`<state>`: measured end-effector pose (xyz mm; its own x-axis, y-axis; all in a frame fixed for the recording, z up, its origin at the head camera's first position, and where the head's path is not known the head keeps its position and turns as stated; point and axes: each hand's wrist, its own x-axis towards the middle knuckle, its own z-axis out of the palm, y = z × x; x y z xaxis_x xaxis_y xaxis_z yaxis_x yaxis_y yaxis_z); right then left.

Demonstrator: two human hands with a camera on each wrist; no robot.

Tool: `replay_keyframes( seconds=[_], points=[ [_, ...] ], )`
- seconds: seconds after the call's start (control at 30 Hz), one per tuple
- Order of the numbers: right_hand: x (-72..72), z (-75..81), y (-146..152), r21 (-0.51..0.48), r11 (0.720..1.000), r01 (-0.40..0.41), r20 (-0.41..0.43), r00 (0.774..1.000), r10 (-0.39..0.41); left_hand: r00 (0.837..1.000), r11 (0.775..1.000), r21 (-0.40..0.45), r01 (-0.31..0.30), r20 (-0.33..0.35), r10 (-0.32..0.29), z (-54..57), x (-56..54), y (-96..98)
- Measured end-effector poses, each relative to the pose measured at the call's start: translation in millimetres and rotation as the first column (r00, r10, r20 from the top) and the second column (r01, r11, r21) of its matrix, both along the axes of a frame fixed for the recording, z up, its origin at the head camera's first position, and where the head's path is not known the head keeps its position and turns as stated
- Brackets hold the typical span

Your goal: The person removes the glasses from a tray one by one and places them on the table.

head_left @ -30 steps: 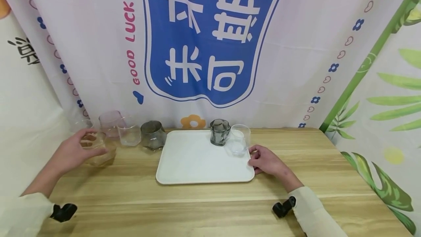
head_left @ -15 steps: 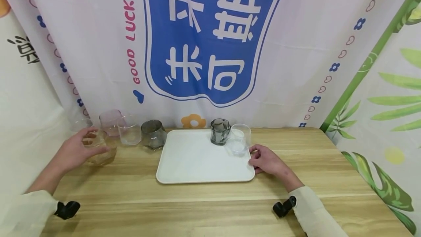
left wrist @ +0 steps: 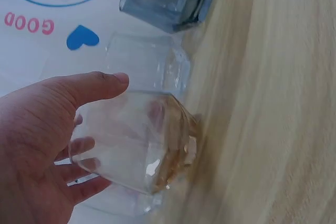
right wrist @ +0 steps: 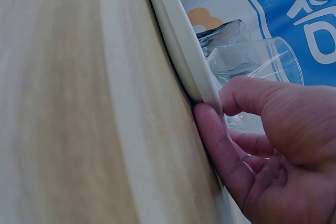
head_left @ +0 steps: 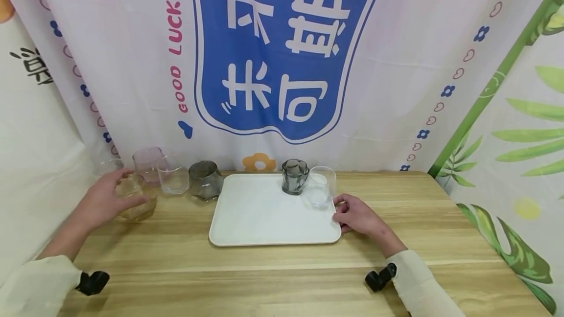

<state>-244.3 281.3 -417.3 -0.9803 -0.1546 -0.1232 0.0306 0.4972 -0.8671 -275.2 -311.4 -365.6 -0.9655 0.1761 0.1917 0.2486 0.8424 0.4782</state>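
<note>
My left hand [head_left: 105, 200] curls round an amber-tinted glass [left wrist: 142, 140] at the table's left, thumb on one side and fingers on the other. In the left wrist view, the glass has a faceted base close to the wood, and its wall shows the fingers through it. My right hand [head_left: 359, 215] pinches the right edge of a white tray [head_left: 260, 216], thumb and fingers on either side of the rim [right wrist: 184, 40]. On that tray, a wavy grey glass [head_left: 294, 178] and a clear glass [head_left: 320, 192] stand close together near the back right corner.
Behind the amber glass stand a pinkish glass [head_left: 147, 163] and clear glasses, one of them [head_left: 174, 180] beside a smoky grey glass [head_left: 205, 182] at the tray's left edge. A printed curtain [head_left: 379, 126] hangs along the back of the wooden table [head_left: 246, 283].
My left hand and the amber glass have shifted slightly to the right. The right hand keeps its place on the tray, and the other glasses stay put.
</note>
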Motion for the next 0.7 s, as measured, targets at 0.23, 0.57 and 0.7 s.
replay_keyframes(
  seconds=[0.23, 0.57, 0.7],
  points=[
    [1.9, -1.0, -0.8, -0.022, 1.000, -0.022, -0.006, 1.000, 0.022, 0.973, 1.000, 0.010, 0.009, -0.231, -0.007, 10.8, 5.2, 28.1],
    [1.8, -0.3, -1.2, -0.016, 1.000, -0.020, -0.008, 1.000, 0.020, 0.949, 0.994, 0.007, 0.110, -0.299, -0.103, 39.4, 24.5, 121.6],
    [-0.4, 0.2, 0.8, -0.013, 1.000, -0.022, -0.008, 1.000, 0.022, 0.917, 0.973, -0.031, 0.230, -0.329, -0.227, 37.2, 21.3, 166.5]
  ],
)
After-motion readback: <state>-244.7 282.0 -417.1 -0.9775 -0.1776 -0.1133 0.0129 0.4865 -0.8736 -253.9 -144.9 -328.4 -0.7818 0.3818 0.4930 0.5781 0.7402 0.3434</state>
